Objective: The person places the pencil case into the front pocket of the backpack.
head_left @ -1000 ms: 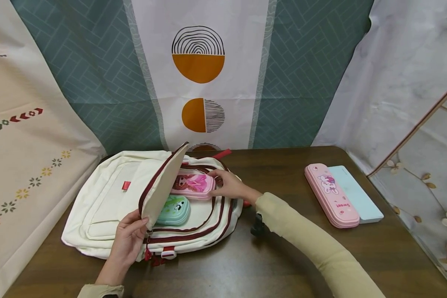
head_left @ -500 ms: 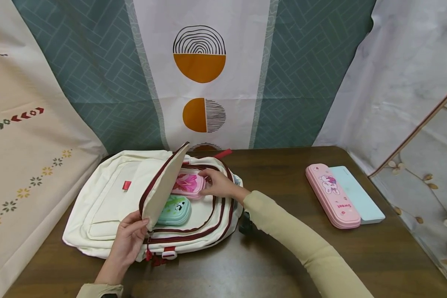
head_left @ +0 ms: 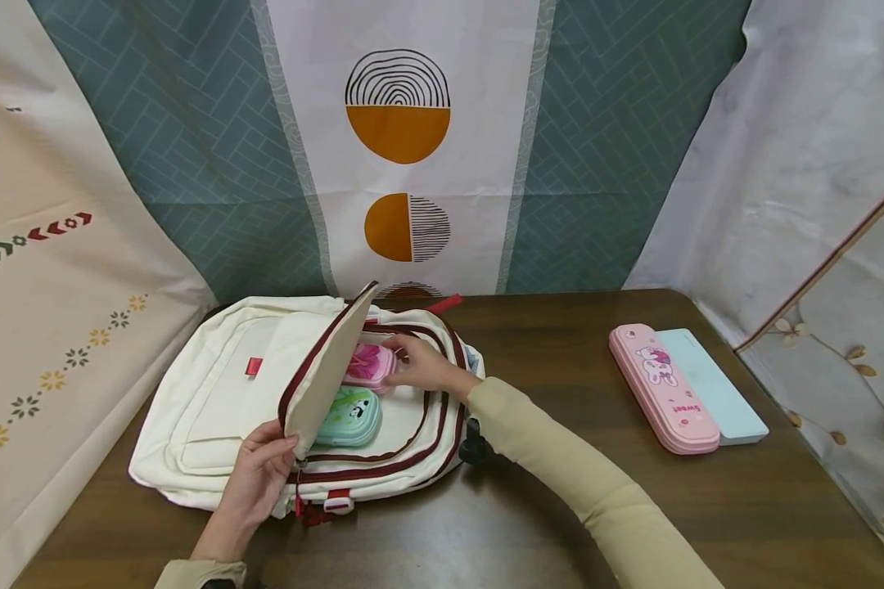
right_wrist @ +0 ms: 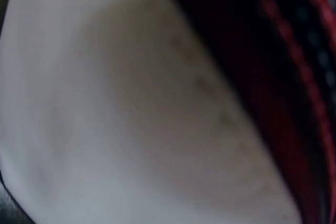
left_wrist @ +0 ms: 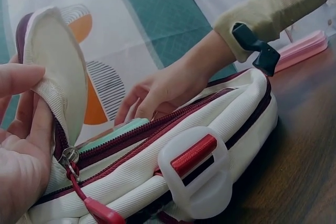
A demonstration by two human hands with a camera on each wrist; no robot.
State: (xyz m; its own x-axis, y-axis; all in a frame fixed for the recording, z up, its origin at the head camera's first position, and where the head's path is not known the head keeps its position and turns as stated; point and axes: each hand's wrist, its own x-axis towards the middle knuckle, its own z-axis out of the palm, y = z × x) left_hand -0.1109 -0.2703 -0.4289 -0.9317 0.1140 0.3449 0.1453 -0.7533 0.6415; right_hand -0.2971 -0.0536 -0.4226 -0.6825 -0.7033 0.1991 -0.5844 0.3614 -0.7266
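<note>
A cream backpack (head_left: 221,393) with dark red zips lies on the table, its front pocket unzipped. My left hand (head_left: 258,466) pinches the edge of the pocket flap (head_left: 331,368) between thumb and fingers and holds it raised. Under the flap, my right hand (head_left: 421,364) grips the right end of a pink pencil case (head_left: 370,366), whose left part the flap hides. Nearer to me in the pocket lies a mint-green pencil case (head_left: 351,417) with a panda print, also partly covered. The right wrist view is blurred and filled by cream fabric (right_wrist: 131,103) and a dark red zip edge.
On the right of the table, a pink pencil case with a bunny print (head_left: 663,384) lies against a pale blue flat box (head_left: 710,384). A white buckle (left_wrist: 197,171) and a red zip pull (left_wrist: 102,211) hang at the backpack's near side. Curtains stand behind the table.
My right hand has moved left, sliding the pink pencil case deeper under the flap, so less of its picture shows. The left hand keeps the flap up in the same place.
</note>
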